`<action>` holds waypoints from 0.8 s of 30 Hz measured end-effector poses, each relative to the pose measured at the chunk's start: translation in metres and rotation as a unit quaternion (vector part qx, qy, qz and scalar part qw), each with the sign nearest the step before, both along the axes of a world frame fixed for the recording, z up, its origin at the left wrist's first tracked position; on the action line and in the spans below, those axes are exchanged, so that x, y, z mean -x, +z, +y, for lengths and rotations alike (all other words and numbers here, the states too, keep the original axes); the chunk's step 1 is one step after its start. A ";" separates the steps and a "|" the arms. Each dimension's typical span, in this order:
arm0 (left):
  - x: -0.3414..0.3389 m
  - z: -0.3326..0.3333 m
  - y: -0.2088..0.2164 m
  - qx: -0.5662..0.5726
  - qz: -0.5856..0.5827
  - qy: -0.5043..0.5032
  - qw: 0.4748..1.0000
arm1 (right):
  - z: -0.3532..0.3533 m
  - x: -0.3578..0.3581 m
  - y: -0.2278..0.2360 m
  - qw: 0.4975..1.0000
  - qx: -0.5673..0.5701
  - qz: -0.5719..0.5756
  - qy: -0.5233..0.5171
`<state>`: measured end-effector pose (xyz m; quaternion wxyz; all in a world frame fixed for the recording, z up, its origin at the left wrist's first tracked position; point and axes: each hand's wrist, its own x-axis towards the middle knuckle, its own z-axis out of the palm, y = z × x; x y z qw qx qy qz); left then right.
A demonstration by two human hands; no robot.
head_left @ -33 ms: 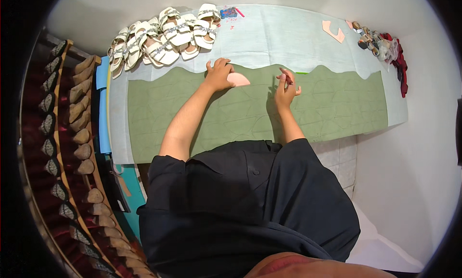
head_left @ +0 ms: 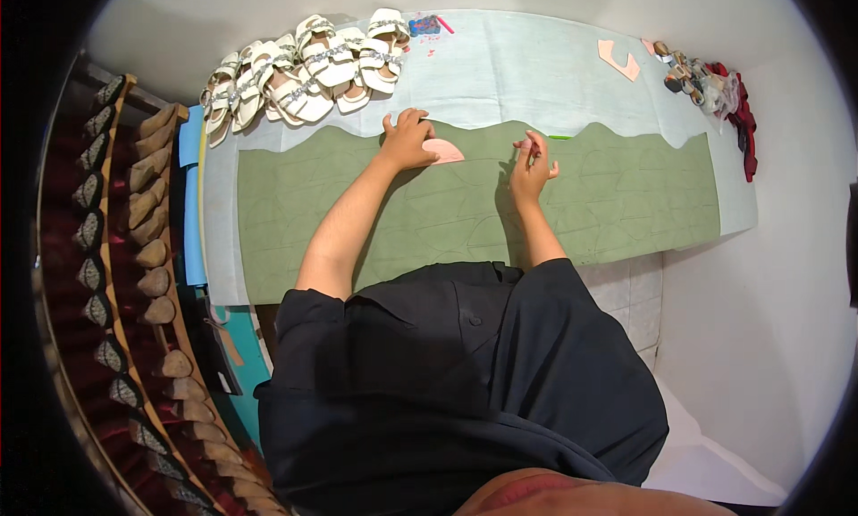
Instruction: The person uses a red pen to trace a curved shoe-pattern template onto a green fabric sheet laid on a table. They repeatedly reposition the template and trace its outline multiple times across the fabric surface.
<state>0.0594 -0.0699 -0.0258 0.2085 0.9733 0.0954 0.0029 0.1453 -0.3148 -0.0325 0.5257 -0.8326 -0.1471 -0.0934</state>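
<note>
My left hand (head_left: 409, 142) is near the far edge of a green sheet (head_left: 357, 212) marked with thin drawn outlines. Its thumb presses on a pink fan-shaped pattern piece (head_left: 444, 151), and the other fingers are bent beyond it. To the right, my right hand (head_left: 531, 161) is over the sheet with curled fingers drawn together. What these fingers hold, if anything, is too small to make out. Just past them shows a thin bright green stick (head_left: 560, 138); whether it touches the hand I cannot tell.
White sandals (head_left: 308, 69) are piled at the far left of the pale-covered table (head_left: 527, 69). Another pink pattern piece (head_left: 618, 62) lies far right, near small shoes (head_left: 684, 74) and a dark red cloth (head_left: 744, 127). Racks of shoe lasts (head_left: 154, 248) stand at left.
The pink piece now sits slightly lower, toward me, under my left thumb. My right fingers have shifted a little; both arms stay in place.
</note>
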 end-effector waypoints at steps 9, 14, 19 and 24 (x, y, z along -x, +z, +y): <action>-0.018 -0.019 0.017 0.033 -0.108 -0.082 0.990 | 0.003 -0.007 -0.008 0.991 0.025 -0.122 0.055; -0.042 -0.057 0.014 0.005 -0.158 -0.085 0.984 | -0.001 -0.021 0.000 0.995 0.015 -0.092 0.023; -0.036 -0.071 -0.009 0.032 -0.066 -0.041 0.996 | -0.007 -0.028 -0.006 0.992 0.108 -0.059 0.039; -0.018 -0.054 -0.023 -0.003 -0.090 0.032 0.995 | 0.028 -0.001 -0.007 0.970 0.224 0.073 0.055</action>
